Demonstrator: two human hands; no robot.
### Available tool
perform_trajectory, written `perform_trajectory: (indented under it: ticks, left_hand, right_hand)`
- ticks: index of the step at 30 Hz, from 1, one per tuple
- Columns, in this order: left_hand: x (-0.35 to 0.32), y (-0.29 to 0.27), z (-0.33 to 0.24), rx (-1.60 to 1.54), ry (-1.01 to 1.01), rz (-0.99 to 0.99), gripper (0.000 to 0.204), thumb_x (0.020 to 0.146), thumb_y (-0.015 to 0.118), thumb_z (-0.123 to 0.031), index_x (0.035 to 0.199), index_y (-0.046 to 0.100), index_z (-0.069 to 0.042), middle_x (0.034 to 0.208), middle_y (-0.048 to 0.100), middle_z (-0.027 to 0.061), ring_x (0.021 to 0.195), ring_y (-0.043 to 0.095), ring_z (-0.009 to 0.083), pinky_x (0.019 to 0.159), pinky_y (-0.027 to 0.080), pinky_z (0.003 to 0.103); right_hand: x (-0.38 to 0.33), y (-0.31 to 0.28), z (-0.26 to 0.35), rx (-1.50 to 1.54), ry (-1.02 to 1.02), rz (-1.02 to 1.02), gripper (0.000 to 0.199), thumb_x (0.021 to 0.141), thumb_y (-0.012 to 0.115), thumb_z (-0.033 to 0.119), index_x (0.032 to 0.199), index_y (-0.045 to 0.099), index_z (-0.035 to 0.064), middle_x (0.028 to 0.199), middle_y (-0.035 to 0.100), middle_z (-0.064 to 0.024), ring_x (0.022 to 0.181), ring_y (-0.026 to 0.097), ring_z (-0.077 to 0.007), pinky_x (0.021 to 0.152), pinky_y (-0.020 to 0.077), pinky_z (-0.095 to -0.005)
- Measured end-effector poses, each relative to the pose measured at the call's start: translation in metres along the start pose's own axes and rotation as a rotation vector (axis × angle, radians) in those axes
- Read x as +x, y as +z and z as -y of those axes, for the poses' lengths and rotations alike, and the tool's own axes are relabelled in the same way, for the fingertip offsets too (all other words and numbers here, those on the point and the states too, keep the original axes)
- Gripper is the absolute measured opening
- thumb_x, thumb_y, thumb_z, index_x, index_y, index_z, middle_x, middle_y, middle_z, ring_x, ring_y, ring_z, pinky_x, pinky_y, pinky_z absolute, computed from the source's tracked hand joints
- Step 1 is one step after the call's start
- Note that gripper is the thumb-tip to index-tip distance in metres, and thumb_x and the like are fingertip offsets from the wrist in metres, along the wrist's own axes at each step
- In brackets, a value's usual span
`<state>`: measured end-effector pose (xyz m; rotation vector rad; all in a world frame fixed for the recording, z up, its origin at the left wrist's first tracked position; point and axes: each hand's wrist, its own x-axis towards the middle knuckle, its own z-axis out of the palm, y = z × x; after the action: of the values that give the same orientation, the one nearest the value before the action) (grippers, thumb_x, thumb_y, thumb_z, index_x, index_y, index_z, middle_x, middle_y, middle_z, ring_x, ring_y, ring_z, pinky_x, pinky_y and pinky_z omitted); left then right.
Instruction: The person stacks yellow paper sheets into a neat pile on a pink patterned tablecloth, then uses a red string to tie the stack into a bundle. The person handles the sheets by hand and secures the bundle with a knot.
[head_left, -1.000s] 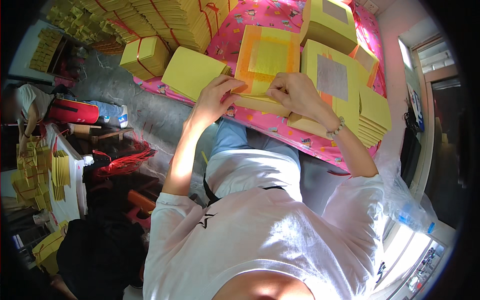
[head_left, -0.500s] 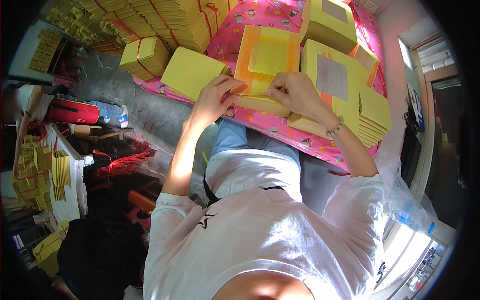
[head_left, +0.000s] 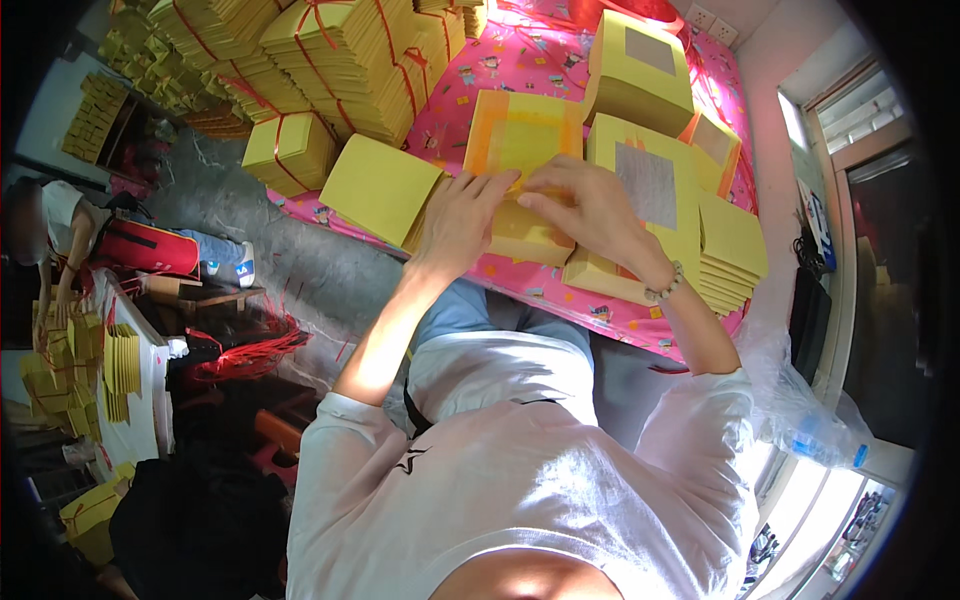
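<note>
A stack of yellow paper (head_left: 535, 238) lies before me near the table's front edge, its top framed in orange around a yellow panel. My left hand (head_left: 462, 222) is closed at the stack's near left corner, fingertips pressed on the front edge of the upper paper. Beside it, my right hand (head_left: 588, 205), with a beaded bracelet at the wrist, pinches that same front edge, thumb below the fingers. The edge between the fingertips is partly hidden. Left of my left hand sits a plain yellow paper stack (head_left: 380, 190); on the right is a stack with a grey panel (head_left: 648, 185).
A pink patterned cloth (head_left: 500, 60) covers the table. Tall bundles tied with red string (head_left: 345, 75) rise at the back left. More stacks (head_left: 725, 250) stand at right. Another person (head_left: 70, 215) works at a white table (head_left: 140, 400) on the left. A plastic bag (head_left: 800, 400) hangs at right.
Both hands have drawn closer together along the front edge of the stack. My left hand has turned over from the corner onto the paper; the view has shifted slightly.
</note>
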<state>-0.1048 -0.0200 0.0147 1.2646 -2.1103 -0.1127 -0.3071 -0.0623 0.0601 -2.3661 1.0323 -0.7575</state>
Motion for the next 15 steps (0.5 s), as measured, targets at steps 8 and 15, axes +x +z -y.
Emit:
perform_trajectory:
  ticks: [8,15]
  left_hand:
    - [0.007,-0.007,0.013,-0.194,-0.127,-0.382,0.026,0.08,0.054,0.007,0.105,0.056,-0.002,0.091,0.058,0.0144,0.084,0.056,0.0327,0.075,0.046,0.038]
    - [-0.004,-0.001,0.012,-0.74,-0.322,-0.528,0.014,0.097,0.045,-0.003,0.11,0.051,-0.001,0.095,0.056,0.0073,0.092,0.054,0.0139,0.084,0.043,0.027]
  right_hand:
    - [0.026,-0.029,-0.032,0.682,0.268,-0.461,0.038,0.098,0.054,0.032,0.121,0.059,0.0021,0.107,0.061,-0.0044,0.101,0.057,-0.0139,0.086,0.047,-0.0272]
    - [0.052,-0.029,-0.066,0.906,0.603,-0.499,0.055,0.101,0.036,0.048,0.135,0.049,0.0061,0.122,0.057,-0.0063,0.116,0.051,-0.0159,0.101,0.0378,-0.0374]
